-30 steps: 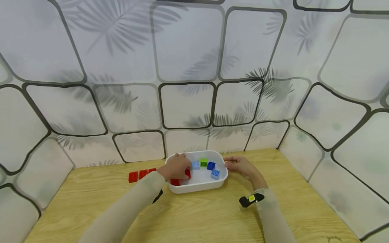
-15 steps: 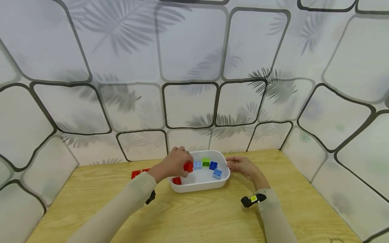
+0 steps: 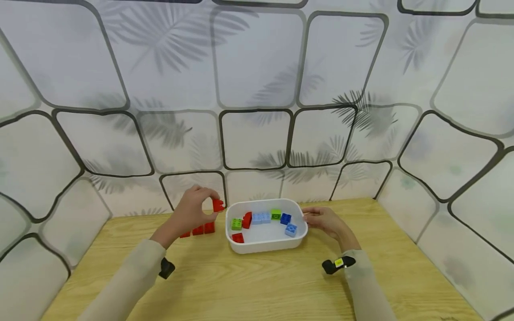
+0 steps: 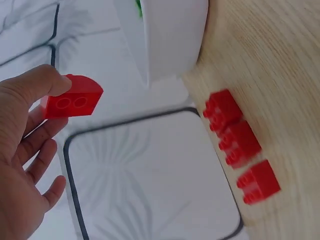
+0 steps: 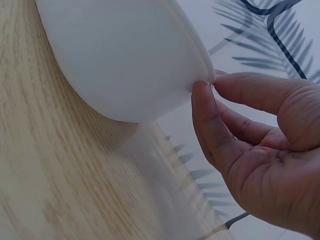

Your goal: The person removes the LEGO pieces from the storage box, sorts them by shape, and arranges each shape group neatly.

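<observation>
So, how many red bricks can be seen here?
6. One is pinched in the left hand: red brick. Three lie in a row on the table. Two are in the tub: and. Others may be hidden.

In the head view, the left hand (image 3: 190, 213) covers part of the row of red bricks (image 3: 202, 229) on the table, so you cannot count them all there. The left wrist view shows three. The brick in the fingers, a red brick with a round top (image 3: 218, 205), is too small there to see its bumps.

In the left wrist view, the white tub (image 4: 165, 35) is cut off by the top edge. A bit of green peeks out at the very top, too little to tell what it is.

In the right wrist view, the tub's inside is hidden. The right hand (image 5: 260, 155) is cut off at the right edge and bottom.
</observation>
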`<state>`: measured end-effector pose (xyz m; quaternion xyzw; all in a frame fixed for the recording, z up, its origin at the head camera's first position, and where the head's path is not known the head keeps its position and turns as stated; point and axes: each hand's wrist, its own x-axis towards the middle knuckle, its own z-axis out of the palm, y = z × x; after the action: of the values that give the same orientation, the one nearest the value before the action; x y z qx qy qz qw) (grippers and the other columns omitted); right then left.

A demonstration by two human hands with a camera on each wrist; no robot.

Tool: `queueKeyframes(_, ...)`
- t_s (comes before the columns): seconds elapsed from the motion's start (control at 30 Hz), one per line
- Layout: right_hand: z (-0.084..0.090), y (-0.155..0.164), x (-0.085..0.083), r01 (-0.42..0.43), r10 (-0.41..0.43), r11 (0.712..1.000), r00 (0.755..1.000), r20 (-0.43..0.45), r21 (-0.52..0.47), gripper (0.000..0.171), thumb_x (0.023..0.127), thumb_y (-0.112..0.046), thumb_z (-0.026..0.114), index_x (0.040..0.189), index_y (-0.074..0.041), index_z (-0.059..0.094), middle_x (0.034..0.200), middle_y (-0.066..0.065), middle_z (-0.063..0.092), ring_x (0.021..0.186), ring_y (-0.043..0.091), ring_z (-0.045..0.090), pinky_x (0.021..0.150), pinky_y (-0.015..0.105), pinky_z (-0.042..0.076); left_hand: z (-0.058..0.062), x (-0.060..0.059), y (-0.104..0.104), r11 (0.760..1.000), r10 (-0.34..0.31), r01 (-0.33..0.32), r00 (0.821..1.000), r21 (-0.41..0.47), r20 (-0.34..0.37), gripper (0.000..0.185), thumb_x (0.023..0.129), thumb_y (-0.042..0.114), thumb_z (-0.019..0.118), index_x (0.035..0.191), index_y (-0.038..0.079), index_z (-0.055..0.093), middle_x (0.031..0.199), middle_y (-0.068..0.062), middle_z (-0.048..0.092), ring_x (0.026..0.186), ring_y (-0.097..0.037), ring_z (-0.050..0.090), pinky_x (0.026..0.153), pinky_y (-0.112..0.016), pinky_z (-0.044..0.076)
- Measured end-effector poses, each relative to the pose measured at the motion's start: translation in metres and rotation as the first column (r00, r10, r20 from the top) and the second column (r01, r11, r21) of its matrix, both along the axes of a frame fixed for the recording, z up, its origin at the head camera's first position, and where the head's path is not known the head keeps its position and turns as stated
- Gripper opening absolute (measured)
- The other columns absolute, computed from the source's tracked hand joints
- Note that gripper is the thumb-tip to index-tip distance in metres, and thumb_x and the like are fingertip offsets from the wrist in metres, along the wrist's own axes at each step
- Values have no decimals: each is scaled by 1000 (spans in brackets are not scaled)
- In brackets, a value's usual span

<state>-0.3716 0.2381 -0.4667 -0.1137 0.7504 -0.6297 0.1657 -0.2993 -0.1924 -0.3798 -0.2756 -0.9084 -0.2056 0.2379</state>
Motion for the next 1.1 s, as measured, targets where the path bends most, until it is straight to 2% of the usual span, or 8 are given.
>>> queueKeyframes(0.17,0,3,-1,0,0,1000,1000,-3,9,48,100,-7,62,141,16,48,125,14,68,98,8,68,87,27,58,-9,5,-30,979,104,-104,995,173,10,35,77,7,87,107,4,70,106,-12,72,100,-32,56,87,-52,48)
queueKeyframes(0.4,0,3,-3,16,-16,1000,1000,15,9,50,100,-8,64,142,14,48,122,11,70,96,7,69,87,28,58,-29,14,-59,903,234,-283,955,325,180,32,84,6,82,112,1,67,109,-19,64,102,-31,50,84,-50,44)
queueKeyframes(0.5,2,3,-2,3,-3,1000,1000,9,13,51,100,-10,64,143,13,48,128,16,67,98,7,68,87,28,58,-38,19,-69,891,263,-322,941,320,212,32,84,5,82,112,0,66,110,-21,64,104,-34,51,85,-50,44)
queueKeyframes(0.67,3,0,-1,-7,7,1000,1000,12,17,51,100,-9,63,143,13,47,132,19,66,98,6,68,88,27,58,-54,26,-86,896,309,-358,927,262,210,32,82,6,84,107,-2,65,108,-21,67,103,-39,54,86,-54,45)
queueKeyframes(0.77,4,-1,0,-7,7,1000,1000,16,15,50,101,-8,62,144,14,46,131,18,66,98,6,68,88,27,58,-62,28,-95,892,326,-377,919,249,224,33,81,6,85,104,-3,64,107,-22,67,102,-41,54,100,-60,40)
queueKeyframes(0.83,4,-1,0,-3,3,1000,1000,21,11,50,101,-8,61,144,14,46,130,17,67,97,7,68,88,27,58,-66,30,-100,889,339,-392,911,236,236,33,81,7,85,104,-3,63,107,-23,67,103,-43,55,102,-63,38)
queueKeyframes(1.0,3,-1,0,3,-4,1000,1000,25,7,50,101,-8,61,144,14,46,126,13,68,96,7,68,87,27,58,-74,33,-109,884,369,-426,889,192,273,33,83,12,84,105,-2,63,110,-25,67,105,-44,56,90,-61,45)
queueKeyframes(1.1,2,-1,1,2,-2,1000,1000,26,8,50,101,-8,61,144,13,46,126,13,68,96,7,68,87,27,58,-79,35,-112,880,364,-435,875,190,319,34,84,15,83,107,-1,63,112,-25,67,106,-43,57,89,-59,46)
